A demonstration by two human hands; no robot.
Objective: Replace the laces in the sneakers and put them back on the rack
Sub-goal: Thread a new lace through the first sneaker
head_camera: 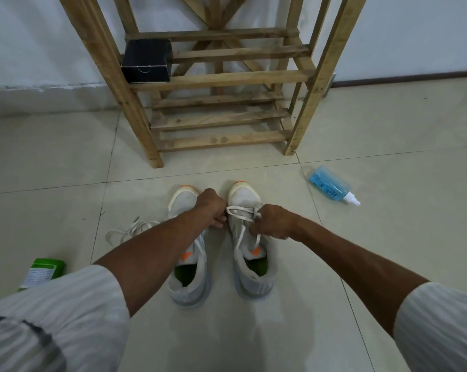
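Nearest the camera, two pale striped sleeves (65,304) frame the view, and both forearms reach forward over a beige tiled floor (254,339). Two white-and-grey mesh sneakers with orange toe tips stand side by side, toes pointing away: the left sneaker (190,288) partly under the left forearm, the right sneaker (250,284) just beside it. The work is on the right sneaker. The left hand (211,208) has its fingers curled at that shoe's left edge and appears to pinch the flat white lace (239,210) crossing the forward eyelets. The right hand (274,222) is closed around the lace strands over the tongue. A second loose white lace (131,229) lies on the floor left of the left sneaker; the forearm hides whether it is attached to that shoe. A green plastic bottle (43,272) lies at near left, and a blue spray bottle (331,185) lies on its side at right. Beyond stands the slatted wooden rack (216,79), with a black cardboard box (146,60) on its left side. Risks, as judged: an uneven pull could leave one end short or draw it out of an eyelet; an eyelet could be skipped; the two laces could be confused. Count: two hands, two sneakers, two laces, two bottles, one box, one rack.
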